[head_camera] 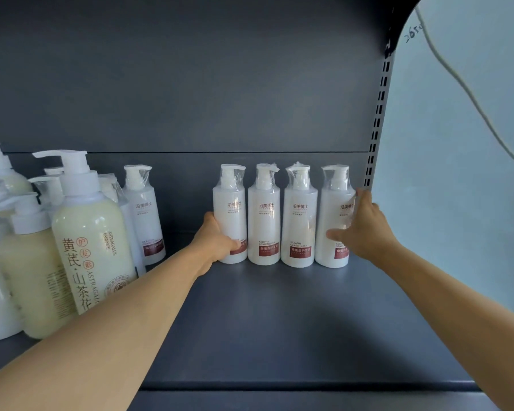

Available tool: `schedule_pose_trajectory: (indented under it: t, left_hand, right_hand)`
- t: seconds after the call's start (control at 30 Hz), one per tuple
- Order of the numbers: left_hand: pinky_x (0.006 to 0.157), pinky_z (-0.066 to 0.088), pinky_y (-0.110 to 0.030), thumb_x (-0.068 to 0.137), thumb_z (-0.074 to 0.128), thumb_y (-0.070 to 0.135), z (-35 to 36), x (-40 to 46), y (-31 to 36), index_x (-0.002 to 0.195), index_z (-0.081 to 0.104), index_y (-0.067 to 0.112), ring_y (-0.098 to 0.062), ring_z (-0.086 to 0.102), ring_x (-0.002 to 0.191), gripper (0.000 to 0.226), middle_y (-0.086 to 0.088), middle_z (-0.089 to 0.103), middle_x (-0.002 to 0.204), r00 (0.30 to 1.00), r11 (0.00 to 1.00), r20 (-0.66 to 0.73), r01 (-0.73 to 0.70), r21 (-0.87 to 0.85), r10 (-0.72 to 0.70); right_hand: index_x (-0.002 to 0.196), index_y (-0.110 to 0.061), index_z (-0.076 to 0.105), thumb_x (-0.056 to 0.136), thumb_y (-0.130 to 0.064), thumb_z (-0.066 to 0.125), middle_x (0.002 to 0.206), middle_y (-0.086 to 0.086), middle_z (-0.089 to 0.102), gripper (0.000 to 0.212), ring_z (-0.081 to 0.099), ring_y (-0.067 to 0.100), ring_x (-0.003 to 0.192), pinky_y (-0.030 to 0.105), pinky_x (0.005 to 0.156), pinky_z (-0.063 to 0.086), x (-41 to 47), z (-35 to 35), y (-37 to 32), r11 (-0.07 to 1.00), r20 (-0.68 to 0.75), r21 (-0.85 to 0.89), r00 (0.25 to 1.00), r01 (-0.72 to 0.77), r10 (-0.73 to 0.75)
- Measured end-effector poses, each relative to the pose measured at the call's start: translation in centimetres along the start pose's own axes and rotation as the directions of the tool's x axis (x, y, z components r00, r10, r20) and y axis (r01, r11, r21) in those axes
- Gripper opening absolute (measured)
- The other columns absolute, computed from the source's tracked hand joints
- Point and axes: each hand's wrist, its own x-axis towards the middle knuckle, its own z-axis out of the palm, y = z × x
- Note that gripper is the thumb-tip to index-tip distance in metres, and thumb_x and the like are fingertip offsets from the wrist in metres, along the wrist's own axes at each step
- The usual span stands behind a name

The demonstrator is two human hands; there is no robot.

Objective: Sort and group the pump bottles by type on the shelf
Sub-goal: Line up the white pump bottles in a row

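Dark grey metal shelf (279,321) with matching grey back panel, slotted upright (377,120) at right edge, pale wall beyond. Row of four slim white plastic pump bottles with red keratin-conditioner labels (264,215) upright at shelf back, right of centre, shoulder to shoulder, pump heads wrapped in clear film. Fifth bottle of same white red-label type (144,215) apart at left, still next to mixed cluster. Cluster at left: large cream-coloured translucent pump bottles with orange lettering (92,235) plus more white pump bottles, partly cut off by frame edge, count unclear. Judged roughly midway: conditioner group mostly formed, one stray left to join, cream group not yet tidied.

Left hand (217,241) at outer side of leftmost bottle in row, low down, fingers curled round base over label. Right hand (361,229) on outer side of rightmost bottle, fingers spread up along far side, thumb across front near label, gripping loosely. Both forearms extended forward, bracketing row from both ends, likely squeezing or squaring it up
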Motion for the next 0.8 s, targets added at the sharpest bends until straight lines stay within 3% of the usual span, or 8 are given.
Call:
schedule_pose_trajectory:
  t: [0.07,0.2,0.5,0.7,0.8]
  left_hand:
    - [0.086,0.045,-0.034,0.078,0.074,0.006,0.0,0.0,-0.1,0.136,0.031,0.015,-0.019,0.050,0.107,0.073,-0.003,0.052,0.127,1.000,1.000,-0.001,-0.004,0.004,0.004]
    - [0.087,0.043,-0.033,0.079,0.072,0.003,0.0,-0.2,-0.1,0.135,0.033,0.013,-0.018,0.049,0.106,0.069,-0.005,0.052,0.127,1.000,1.000,-0.004,-0.010,0.014,0.010]
    - [0.090,0.041,-0.035,0.080,0.071,0.002,0.1,-0.9,0.6,0.136,0.032,0.012,-0.022,0.049,0.116,0.069,-0.007,0.050,0.132,1.000,0.998,-0.024,0.010,0.060,-0.009]
    - [0.089,0.043,-0.033,0.080,0.072,0.008,0.2,-2.1,0.9,0.134,0.032,0.010,-0.025,0.050,0.117,0.068,-0.009,0.050,0.132,0.998,0.992,-0.045,0.057,0.110,-0.053]
    - [0.090,0.044,-0.035,0.082,0.071,0.013,0.2,-3.3,1.5,0.135,0.027,0.009,-0.027,0.051,0.117,0.070,-0.011,0.049,0.133,0.995,0.984,-0.072,0.080,0.161,-0.069]
  right_hand:
    - [0.123,-0.005,0.033,0.078,-0.009,0.071,0.113,0.011,0.049,0.060,0.044,0.024,0.093,0.031,0.073,0.039,0.0,0.5,0.4,1.000,0.015,-0.006,1.000,-0.011,0.011]
    - [0.116,-0.003,0.036,0.079,-0.012,0.072,0.100,0.005,0.047,0.052,0.050,0.028,0.095,0.034,0.073,0.041,0.2,0.7,0.8,1.000,-0.003,-0.025,1.000,-0.003,0.002]
    - [0.116,-0.004,0.036,0.075,-0.017,0.076,0.113,0.013,0.054,0.058,0.053,0.031,0.105,0.043,0.087,0.047,-0.1,1.1,1.0,1.000,-0.056,-0.031,0.998,0.000,-0.002]
    - [0.116,-0.004,0.037,0.075,-0.017,0.076,0.114,0.013,0.054,0.058,0.053,0.031,0.105,0.039,0.081,0.045,-0.2,1.2,1.1,0.998,-0.071,-0.057,0.997,-0.008,0.004]
    - [0.121,-0.003,0.035,0.075,-0.021,0.076,0.123,0.014,0.048,0.064,0.049,0.032,0.111,0.039,0.087,0.043,-0.5,1.0,1.0,0.997,-0.049,-0.074,0.999,-0.018,0.014]
